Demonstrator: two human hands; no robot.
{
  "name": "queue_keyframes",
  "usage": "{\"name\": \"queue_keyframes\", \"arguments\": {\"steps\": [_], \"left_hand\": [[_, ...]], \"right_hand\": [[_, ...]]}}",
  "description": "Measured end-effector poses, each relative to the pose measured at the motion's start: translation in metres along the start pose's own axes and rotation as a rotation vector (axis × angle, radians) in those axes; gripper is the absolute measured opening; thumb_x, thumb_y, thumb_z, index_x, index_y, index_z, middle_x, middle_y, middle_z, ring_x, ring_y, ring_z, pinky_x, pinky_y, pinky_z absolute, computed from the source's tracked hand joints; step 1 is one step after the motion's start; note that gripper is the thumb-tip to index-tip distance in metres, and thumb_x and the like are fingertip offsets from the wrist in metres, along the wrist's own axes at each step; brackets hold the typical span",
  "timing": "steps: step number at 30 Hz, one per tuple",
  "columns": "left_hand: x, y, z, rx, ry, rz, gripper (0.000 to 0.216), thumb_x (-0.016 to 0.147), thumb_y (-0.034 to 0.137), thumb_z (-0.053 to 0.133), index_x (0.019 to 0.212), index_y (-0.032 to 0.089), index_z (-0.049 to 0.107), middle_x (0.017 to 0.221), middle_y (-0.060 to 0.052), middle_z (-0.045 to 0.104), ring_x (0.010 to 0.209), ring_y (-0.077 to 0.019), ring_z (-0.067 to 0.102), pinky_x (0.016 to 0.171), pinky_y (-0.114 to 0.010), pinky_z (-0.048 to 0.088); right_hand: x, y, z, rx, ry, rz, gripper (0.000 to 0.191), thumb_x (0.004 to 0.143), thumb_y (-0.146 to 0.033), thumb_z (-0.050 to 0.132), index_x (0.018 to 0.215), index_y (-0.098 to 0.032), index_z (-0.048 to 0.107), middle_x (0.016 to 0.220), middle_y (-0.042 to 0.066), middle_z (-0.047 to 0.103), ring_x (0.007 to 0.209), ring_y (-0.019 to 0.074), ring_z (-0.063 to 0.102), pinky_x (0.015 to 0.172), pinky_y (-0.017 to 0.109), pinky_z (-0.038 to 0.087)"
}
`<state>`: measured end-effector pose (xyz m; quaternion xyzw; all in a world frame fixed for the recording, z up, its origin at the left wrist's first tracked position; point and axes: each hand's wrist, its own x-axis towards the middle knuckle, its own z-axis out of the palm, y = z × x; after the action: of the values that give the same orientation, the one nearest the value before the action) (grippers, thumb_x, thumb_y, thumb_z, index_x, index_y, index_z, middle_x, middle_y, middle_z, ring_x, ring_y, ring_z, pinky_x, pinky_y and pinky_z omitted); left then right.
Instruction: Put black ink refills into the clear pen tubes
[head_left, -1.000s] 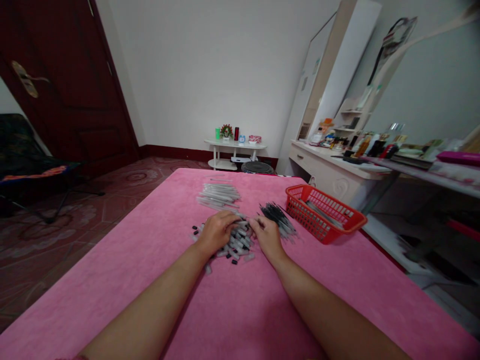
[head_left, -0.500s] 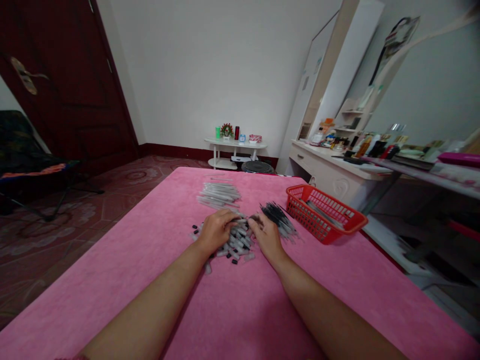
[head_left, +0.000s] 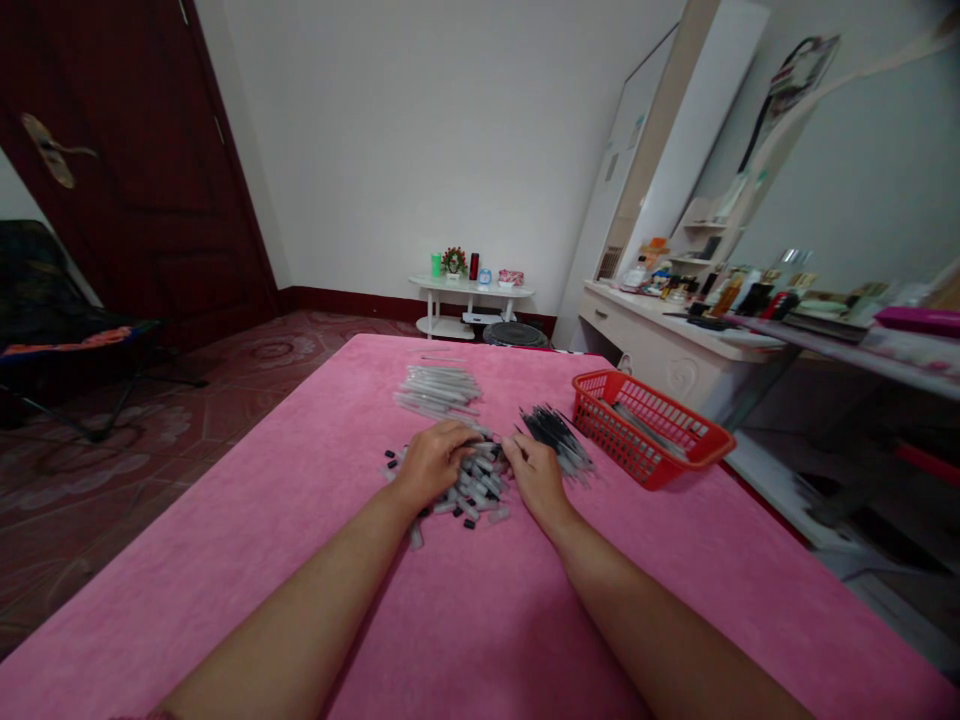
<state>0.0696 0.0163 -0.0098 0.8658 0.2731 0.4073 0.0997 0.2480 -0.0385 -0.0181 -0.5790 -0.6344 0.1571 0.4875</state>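
Observation:
Both of my hands rest on a heap of small grey and black pen caps (head_left: 478,487) in the middle of the pink tabletop (head_left: 480,620). My left hand (head_left: 433,463) lies curled over the heap's left side, fingers closed around a thin grey piece. My right hand (head_left: 534,473) sits at the heap's right side with fingers bent inward, pinching something too small to name. Behind the heap lies a bundle of grey pen barrels (head_left: 439,389). A pile of thin black refills (head_left: 556,436) lies just right of my right hand.
A red plastic basket (head_left: 649,425) holding a few pens stands at the table's right edge. Beyond it is a white dresser (head_left: 675,345) crowded with bottles. A small white side table (head_left: 470,303) is by the far wall, a dark door (head_left: 112,170) and folding chair (head_left: 52,340) at left.
My hands have barely shifted; the fingers work slightly over the heap of caps. The view has tilted a little.

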Motion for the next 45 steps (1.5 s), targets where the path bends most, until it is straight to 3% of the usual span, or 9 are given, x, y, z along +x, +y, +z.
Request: {"name": "queue_keyframes", "arguments": {"steps": [4, 8, 12, 16, 21, 25, 33, 41, 45], "left_hand": [[-0.001, -0.002, 0.000, -0.011, 0.009, -0.011, 0.021, 0.080, 0.012, 0.056, 0.096, 0.021, 0.067, 0.090, -0.005, 0.067, 0.087, -0.0168, 0.060, 0.078, -0.029, 0.049], [-0.001, -0.003, 0.001, -0.018, -0.002, -0.007, 0.022, 0.079, 0.011, 0.056, 0.096, 0.021, 0.067, 0.089, -0.005, 0.067, 0.086, -0.0166, 0.060, 0.079, -0.030, 0.048], [-0.001, -0.003, 0.001, -0.016, -0.002, -0.016, 0.022, 0.079, 0.012, 0.056, 0.096, 0.021, 0.066, 0.090, -0.005, 0.067, 0.087, -0.0170, 0.060, 0.078, -0.030, 0.048], [-0.001, -0.003, 0.001, -0.019, -0.019, -0.010, 0.021, 0.080, 0.012, 0.056, 0.096, 0.020, 0.066, 0.089, -0.004, 0.066, 0.086, -0.0166, 0.060, 0.078, -0.029, 0.048], [-0.001, -0.003, 0.001, -0.020, -0.018, -0.005, 0.022, 0.079, 0.011, 0.056, 0.097, 0.020, 0.066, 0.090, -0.004, 0.066, 0.088, -0.0170, 0.060, 0.080, -0.030, 0.048], [-0.001, -0.002, 0.002, -0.024, -0.031, 0.014, 0.022, 0.080, 0.011, 0.056, 0.097, 0.020, 0.066, 0.088, -0.005, 0.066, 0.086, -0.0167, 0.060, 0.078, -0.030, 0.048], [-0.001, -0.011, 0.002, 0.006, 0.078, -0.078, 0.024, 0.079, 0.011, 0.056, 0.098, 0.022, 0.066, 0.094, -0.004, 0.068, 0.090, -0.0180, 0.061, 0.082, -0.032, 0.049], [-0.001, -0.005, 0.001, -0.028, 0.030, -0.039, 0.022, 0.079, 0.011, 0.056, 0.095, 0.021, 0.066, 0.094, -0.004, 0.068, 0.089, -0.0170, 0.061, 0.081, -0.030, 0.049], [-0.002, -0.003, 0.001, -0.032, 0.012, -0.029, 0.022, 0.079, 0.010, 0.056, 0.095, 0.021, 0.067, 0.092, -0.004, 0.068, 0.088, -0.0170, 0.061, 0.080, -0.030, 0.048]], "right_hand": [[0.000, -0.003, 0.000, 0.000, 0.023, -0.006, 0.019, 0.083, -0.038, 0.053, 0.080, -0.020, 0.061, 0.065, -0.002, 0.062, 0.057, 0.0136, 0.055, 0.054, 0.022, 0.038], [0.000, -0.004, -0.001, -0.057, -0.002, -0.015, 0.034, 0.088, -0.040, 0.044, 0.064, -0.020, 0.057, 0.055, -0.002, 0.056, 0.053, 0.0130, 0.052, 0.053, 0.022, 0.036], [0.000, -0.004, -0.001, -0.045, 0.016, -0.024, 0.021, 0.084, -0.039, 0.051, 0.081, -0.020, 0.060, 0.064, -0.002, 0.061, 0.057, 0.0130, 0.054, 0.054, 0.022, 0.037], [0.000, -0.006, -0.002, -0.089, -0.013, -0.023, 0.033, 0.088, -0.040, 0.043, 0.065, -0.020, 0.056, 0.055, -0.002, 0.056, 0.053, 0.0129, 0.051, 0.054, 0.022, 0.036], [0.000, -0.006, -0.001, -0.073, 0.007, -0.029, 0.021, 0.083, -0.038, 0.051, 0.077, -0.020, 0.059, 0.063, -0.002, 0.061, 0.056, 0.0131, 0.054, 0.054, 0.022, 0.036], [-0.001, -0.005, 0.000, -0.147, -0.019, -0.019, 0.037, 0.088, -0.042, 0.042, 0.061, -0.020, 0.055, 0.054, -0.002, 0.056, 0.054, 0.0136, 0.052, 0.054, 0.022, 0.035], [0.004, -0.003, -0.014, -0.202, 0.127, -0.035, 0.026, 0.086, -0.040, 0.047, 0.080, -0.019, 0.061, 0.071, 0.001, 0.063, 0.063, 0.0149, 0.054, 0.056, 0.023, 0.035], [0.002, -0.008, -0.006, -0.136, 0.031, -0.118, 0.016, 0.082, -0.033, 0.054, 0.087, -0.020, 0.063, 0.082, 0.002, 0.065, 0.071, 0.0159, 0.057, 0.067, 0.025, 0.040], [0.000, -0.010, -0.004, -0.205, -0.004, -0.124, 0.017, 0.083, -0.031, 0.052, 0.077, -0.020, 0.062, 0.074, 0.001, 0.063, 0.068, 0.0152, 0.055, 0.064, 0.024, 0.038]]}}
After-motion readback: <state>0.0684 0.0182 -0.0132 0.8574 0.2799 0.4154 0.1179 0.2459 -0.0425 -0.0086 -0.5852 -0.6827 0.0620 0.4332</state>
